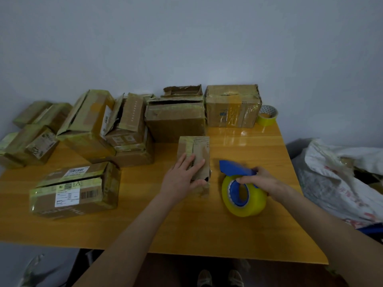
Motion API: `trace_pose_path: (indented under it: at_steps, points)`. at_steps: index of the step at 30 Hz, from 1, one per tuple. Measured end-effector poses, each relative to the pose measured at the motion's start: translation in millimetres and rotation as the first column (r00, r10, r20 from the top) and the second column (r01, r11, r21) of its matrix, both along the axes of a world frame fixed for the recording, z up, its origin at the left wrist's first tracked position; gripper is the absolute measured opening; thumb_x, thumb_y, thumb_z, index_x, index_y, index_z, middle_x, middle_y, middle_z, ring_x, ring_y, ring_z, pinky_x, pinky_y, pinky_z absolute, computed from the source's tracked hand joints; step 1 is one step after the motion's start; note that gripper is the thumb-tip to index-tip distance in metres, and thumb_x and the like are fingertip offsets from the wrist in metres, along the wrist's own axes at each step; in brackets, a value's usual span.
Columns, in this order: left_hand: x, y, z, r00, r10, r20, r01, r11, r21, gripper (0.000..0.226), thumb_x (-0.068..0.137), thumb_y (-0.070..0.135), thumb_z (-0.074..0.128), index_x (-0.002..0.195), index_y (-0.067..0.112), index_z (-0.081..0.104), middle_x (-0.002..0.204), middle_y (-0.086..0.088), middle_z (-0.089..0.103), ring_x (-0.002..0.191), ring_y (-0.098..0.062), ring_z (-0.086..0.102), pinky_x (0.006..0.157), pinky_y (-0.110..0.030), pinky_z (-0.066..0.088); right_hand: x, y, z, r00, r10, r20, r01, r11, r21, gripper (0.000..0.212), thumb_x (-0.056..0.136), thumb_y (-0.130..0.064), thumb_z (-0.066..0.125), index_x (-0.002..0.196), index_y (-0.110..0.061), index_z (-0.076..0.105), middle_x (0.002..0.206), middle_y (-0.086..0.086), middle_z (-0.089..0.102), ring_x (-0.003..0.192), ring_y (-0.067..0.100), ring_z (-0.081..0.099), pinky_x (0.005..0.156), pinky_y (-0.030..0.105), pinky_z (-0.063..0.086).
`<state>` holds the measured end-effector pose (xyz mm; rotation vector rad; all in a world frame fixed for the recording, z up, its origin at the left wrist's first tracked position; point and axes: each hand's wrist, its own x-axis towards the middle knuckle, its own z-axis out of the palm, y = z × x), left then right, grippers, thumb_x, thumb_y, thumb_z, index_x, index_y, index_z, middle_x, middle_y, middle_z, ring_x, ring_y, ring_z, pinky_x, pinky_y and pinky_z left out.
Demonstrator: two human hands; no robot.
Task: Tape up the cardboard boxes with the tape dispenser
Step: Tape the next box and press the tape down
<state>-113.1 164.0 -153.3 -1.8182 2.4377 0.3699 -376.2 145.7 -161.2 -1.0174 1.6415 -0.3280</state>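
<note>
A small narrow cardboard box [196, 148] lies in the middle of the wooden table [186, 228], its top flaps closed and its near end torn. My left hand [182, 177] rests flat on its near half, fingers spread over the flaps and thumb at the near end. Just to the right stands the blue tape dispenser [234, 168] with a fat roll of yellowish clear tape [248, 201] on the table. My right hand [259, 179] grips the dispenser from the right, fingers curled over the roll's top.
Several taped and half-open boxes crowd the table's back and left, with one labelled box [74, 189] lying nearer at the left. A spare tape roll [267, 114] sits at the back right. White plastic sacks [339, 179] lie off the right edge. Feet show under the near edge.
</note>
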Motion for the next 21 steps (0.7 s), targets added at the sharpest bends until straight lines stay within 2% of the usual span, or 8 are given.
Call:
trace_pose_path:
  at_steps: [5,7,8,10,12,13,16,21]
  points:
    - [-1.5,0.8,8.2,0.999,-0.005,-0.039,0.004,1.0,-0.026,0.072,0.086,0.07,0.028,0.15,0.036,0.023,0.16,0.004,0.016,0.148,-0.019,0.008,0.119,-0.048,0.013,-17.1,-0.2,55.4,0.998,0.066,-0.018,-0.068,0.977,-0.201,0.05,0.075,-0.021,0.083,0.117,-0.013,0.056,0.098,0.001,0.062,0.085,0.017,0.06,0.072,0.029,0.048]
    - [-10.1,-0.6,20.3,0.956,0.103,-0.274,-0.127,0.989,-0.071,0.058,0.095,0.056,0.037,0.145,0.027,0.037,0.151,0.003,0.038,0.14,-0.016,0.032,0.115,-0.041,0.025,-26.3,-2.7,80.9,0.995,0.104,-0.013,-0.104,0.962,-0.252,0.051,0.073,-0.024,0.084,0.117,-0.014,0.058,0.104,0.005,0.064,0.091,0.021,0.063,0.079,0.033,0.05]
    - [-15.8,-2.8,29.8,0.864,0.208,-0.458,-0.247,0.969,-0.025,0.052,0.097,0.049,0.04,0.141,0.021,0.044,0.143,0.001,0.048,0.13,-0.015,0.044,0.108,-0.036,0.036,-28.8,-2.2,93.9,0.99,0.142,-0.004,-0.137,0.95,-0.279,0.053,0.071,-0.024,0.086,0.115,-0.016,0.059,0.105,0.005,0.064,0.092,0.021,0.063,0.078,0.032,0.051]
    - [-26.5,-7.9,54.1,0.514,0.457,-0.726,-0.366,0.882,0.296,0.053,0.096,0.052,0.039,0.131,0.015,0.054,0.128,-0.003,0.06,0.111,-0.015,0.058,0.093,-0.032,0.049,-28.0,0.1,117.5,0.971,0.24,0.01,-0.223,0.915,-0.337,0.058,0.06,-0.027,0.088,0.11,-0.02,0.058,0.104,0.003,0.063,0.09,0.018,0.064,0.071,0.025,0.049]
    - [-33.9,-11.0,78.6,0.174,0.675,-0.717,-0.214,0.736,0.642,0.061,0.094,0.061,0.033,0.116,0.013,0.062,0.112,-0.004,0.068,0.099,-0.018,0.064,0.083,-0.033,0.053,-22.0,0.7,134.2,0.945,0.326,0.011,-0.298,0.875,-0.383,0.059,0.055,-0.028,0.08,0.109,-0.026,0.057,0.107,0.001,0.062,0.092,0.015,0.064,0.072,0.022,0.048]
    - [-34.9,-11.7,87.1,0.091,0.733,-0.674,-0.133,0.68,0.721,0.065,0.093,0.065,0.031,0.108,0.013,0.065,0.101,-0.002,0.072,0.093,-0.018,0.066,0.078,-0.032,0.053,-17.9,0.3,139.8,0.931,0.364,0.013,-0.329,0.856,-0.399,0.059,0.055,-0.027,0.078,0.109,-0.029,0.056,0.11,0.001,0.062,0.093,0.013,0.065,0.073,0.022,0.048]
    - [-28.2,-11.4,100.1,0.054,0.762,-0.645,-0.09,0.647,0.757,0.055,0.093,0.061,0.04,0.094,0.014,0.068,0.078,0.001,0.07,0.077,-0.014,0.064,0.067,-0.028,0.049,-5.9,-2.8,147.7,0.885,0.465,-0.019,-0.426,0.793,-0.436,0.064,0.053,-0.026,0.08,0.112,-0.033,0.054,0.11,-0.002,0.06,0.09,0.008,0.065,0.076,0.023,0.052]
    - [-3.5,-3.9,95.6,0.058,0.689,-0.722,-0.153,0.721,0.676,0.018,0.093,0.023,0.059,0.1,0.008,0.065,0.073,0.001,0.063,0.062,-0.006,0.059,0.057,-0.02,0.047,10.2,-7.0,149.5,0.807,0.579,-0.115,-0.564,0.699,-0.439,0.068,0.056,-0.032,0.087,0.114,-0.035,0.052,0.112,-0.006,0.06,0.092,0.005,0.064,0.078,0.024,0.054]
